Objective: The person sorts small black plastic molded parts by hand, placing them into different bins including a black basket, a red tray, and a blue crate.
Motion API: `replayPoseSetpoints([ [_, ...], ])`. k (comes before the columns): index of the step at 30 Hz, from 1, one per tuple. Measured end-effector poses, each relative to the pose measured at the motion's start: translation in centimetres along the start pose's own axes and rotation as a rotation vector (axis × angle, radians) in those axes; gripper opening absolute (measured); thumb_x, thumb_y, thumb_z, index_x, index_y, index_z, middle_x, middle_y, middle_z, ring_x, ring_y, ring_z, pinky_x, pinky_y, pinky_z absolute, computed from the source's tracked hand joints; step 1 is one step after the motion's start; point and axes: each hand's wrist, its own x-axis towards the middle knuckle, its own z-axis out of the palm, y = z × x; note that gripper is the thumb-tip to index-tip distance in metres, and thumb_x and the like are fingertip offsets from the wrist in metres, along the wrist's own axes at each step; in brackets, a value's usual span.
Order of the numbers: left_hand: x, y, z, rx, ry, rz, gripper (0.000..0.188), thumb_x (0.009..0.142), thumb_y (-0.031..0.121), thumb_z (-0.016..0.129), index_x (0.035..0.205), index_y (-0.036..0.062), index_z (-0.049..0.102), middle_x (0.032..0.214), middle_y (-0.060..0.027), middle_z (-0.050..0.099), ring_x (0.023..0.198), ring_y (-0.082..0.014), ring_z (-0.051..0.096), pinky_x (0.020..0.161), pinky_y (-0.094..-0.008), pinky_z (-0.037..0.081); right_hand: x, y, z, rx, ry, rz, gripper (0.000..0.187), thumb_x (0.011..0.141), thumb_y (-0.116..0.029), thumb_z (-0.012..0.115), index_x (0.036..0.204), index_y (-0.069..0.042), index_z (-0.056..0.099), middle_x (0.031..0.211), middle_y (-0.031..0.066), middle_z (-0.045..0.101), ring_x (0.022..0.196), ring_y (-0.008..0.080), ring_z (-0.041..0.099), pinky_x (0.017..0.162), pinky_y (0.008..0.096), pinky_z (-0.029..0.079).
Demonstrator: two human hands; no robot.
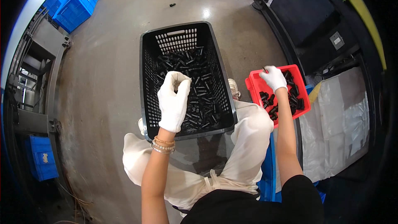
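Observation:
A large black plastic crate (146, 74) with slotted walls stands on the floor in front of me, holding many small black cylindrical parts (201, 87). Over its left half is my left hand (173, 99) in a white glove, thumb and fingers curled together; whatever they may hold is hidden. To the right, a red plastic bin (306, 95) contains more black parts (293, 93). My right hand (273, 78), also gloved in white, hovers at the bin's far left part with its fingers closed. A small dark bit shows at the fingertips, too little to name.
My knees flank the crate's near end. A single black part (172, 5) lies on the floor beyond it. Blue crates (76, 10) stand at the far left, a blue bin (43, 157) nearer. Dark machinery (304, 20) and whitish sheeting (340, 116) border the right side.

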Motion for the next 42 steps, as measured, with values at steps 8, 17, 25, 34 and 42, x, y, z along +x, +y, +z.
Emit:
replayPoseSetpoints([
  [8, -0.4, -0.3, 0.6, 0.204, -0.154, 0.008, 0.007, 0.085, 0.007, 0.055, 0.081, 0.0015, 0.055, 0.068, 0.0029, 0.052, 0.061, -0.0027, 0.042, 0.056, -0.0194, 0.037, -1.5, 8.6, 7.3, -0.197, -0.251, 0.039, 0.047, 0.066, -0.024, 0.069, 0.111, -0.017, 0.062, 0.118, 0.0183, 0.053, 0.102, 0.0346, 0.058, 0.087, 0.0426, 0.048],
  [17, -0.7, -0.4, 1.1, 0.373, -0.274, 0.020, 0.010, 0.083, 0.010, 0.057, 0.082, 0.0004, 0.054, 0.066, -0.0032, 0.054, 0.061, -0.0073, 0.049, 0.058, -0.0238, 0.042, -2.3, 8.5, 7.7, -0.076, -0.154, 0.042, 0.033, 0.073, -0.030, 0.061, 0.098, -0.009, 0.066, 0.090, 0.0213, 0.065, 0.088, 0.0352, 0.063, 0.079, 0.0431, 0.049],
  [25, -1.1, 0.5, 1.1, 0.472, -0.279, 0.157, 0.014, 0.083, 0.014, 0.059, 0.091, 0.0024, 0.057, 0.077, -0.0100, 0.061, 0.066, -0.0193, 0.061, 0.062, -0.0297, 0.047, -3.0, 2.0, -0.6, 0.713, -0.237, -0.057, 0.012, 0.082, -0.012, 0.059, 0.079, -0.001, 0.065, 0.064, -0.0033, 0.055, 0.057, 0.0057, 0.047, 0.052, 0.0237, 0.036],
  [34, -1.8, 0.8, 1.5, -0.015, -0.516, -0.150, 0.037, 0.094, 0.036, 0.043, 0.102, 0.0015, 0.055, 0.068, -0.0031, 0.054, 0.052, -0.0086, 0.049, 0.048, -0.0223, 0.042, -7.9, -16.0, -6.1, 0.798, -0.756, -0.758, 0.023, 0.078, -0.007, 0.062, 0.100, -0.002, 0.060, 0.082, -0.0011, 0.056, 0.073, 0.0056, 0.048, 0.065, 0.0211, 0.042],
  [42, -1.2, 1.3, -0.7, -0.512, -0.091, -0.185, 0.016, 0.086, 0.020, 0.037, 0.092, 0.0074, 0.045, 0.060, 0.0019, 0.045, 0.044, -0.0041, 0.034, 0.039, -0.0185, 0.027, -10.3, -19.1, -3.4, 0.822, -0.222, -0.828, 0.035, 0.089, -0.011, 0.046, 0.121, -0.002, 0.052, 0.104, 0.0166, 0.060, 0.091, 0.0262, 0.060, 0.081, 0.0338, 0.046],
])
